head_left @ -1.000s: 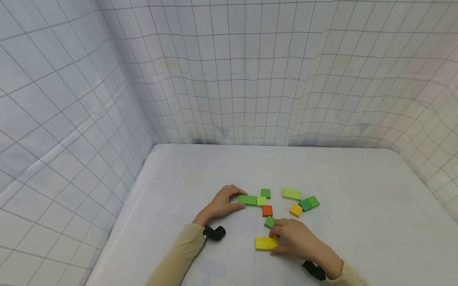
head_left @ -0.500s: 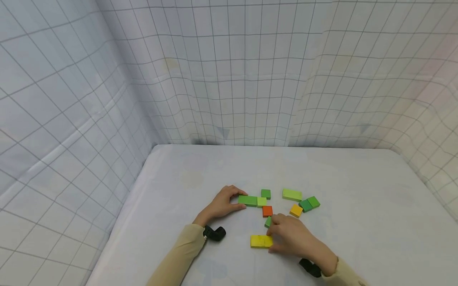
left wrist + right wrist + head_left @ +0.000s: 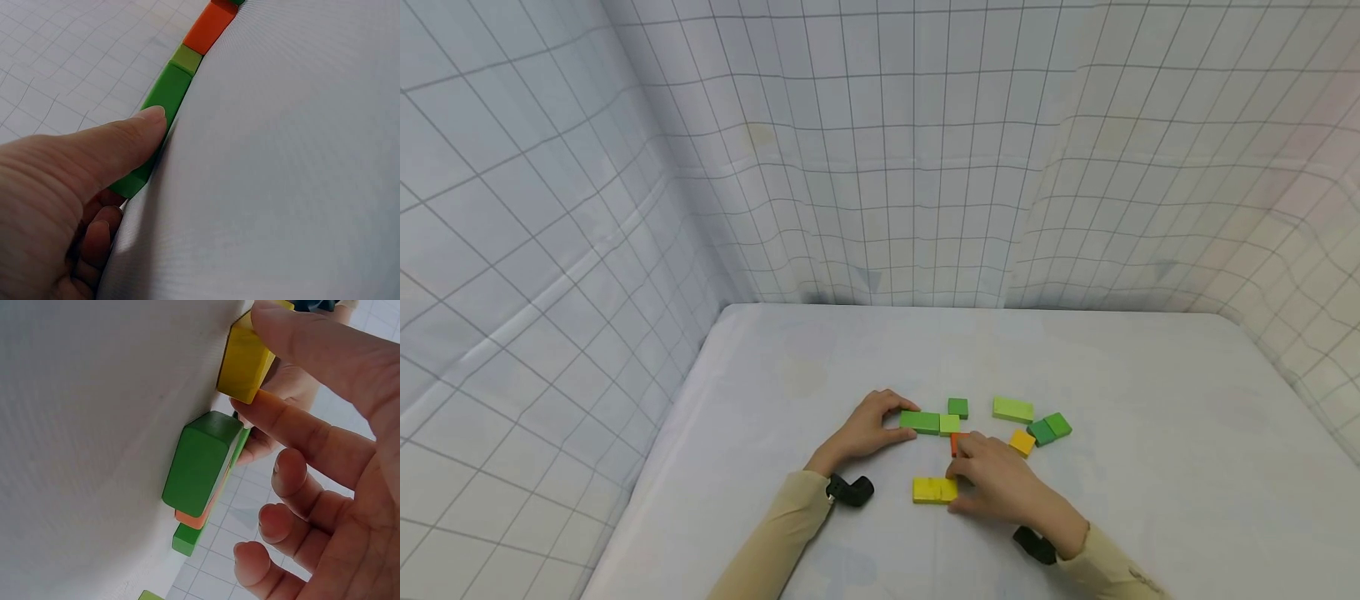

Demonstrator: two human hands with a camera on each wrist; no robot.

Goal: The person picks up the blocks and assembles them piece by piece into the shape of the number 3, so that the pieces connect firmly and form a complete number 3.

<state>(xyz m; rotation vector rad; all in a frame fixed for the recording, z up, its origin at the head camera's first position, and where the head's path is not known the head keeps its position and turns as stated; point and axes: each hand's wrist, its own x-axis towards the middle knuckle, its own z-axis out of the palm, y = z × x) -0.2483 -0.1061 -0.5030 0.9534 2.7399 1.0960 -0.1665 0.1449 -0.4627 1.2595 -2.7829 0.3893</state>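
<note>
My left hand (image 3: 867,429) holds a long green block (image 3: 920,422) at its left end, thumb on the near side and fingers at the far side. A small light green block (image 3: 950,425) adjoins that block's right end. My right hand (image 3: 998,482) pinches the right end of a yellow bar (image 3: 928,491) with a seam across its top, between thumb and index finger; its other fingers are loosely curled. Beyond the right hand, a red-orange block (image 3: 955,442) is partly covered. In the right wrist view, a green block (image 3: 197,465) stands close by the fingers; the hand hides it from the head view.
A small green block (image 3: 958,407) lies behind the light green one. Farther right are a long lime block (image 3: 1012,409), a yellow-orange block (image 3: 1022,442) and two touching green blocks (image 3: 1050,428). A grid-patterned curtain (image 3: 880,167) rises behind the white table (image 3: 805,350).
The right hand has moved left and away from me, sliding the yellow bar nearer the long green block and covering the small green block and part of the red-orange one. The left hand stays put.
</note>
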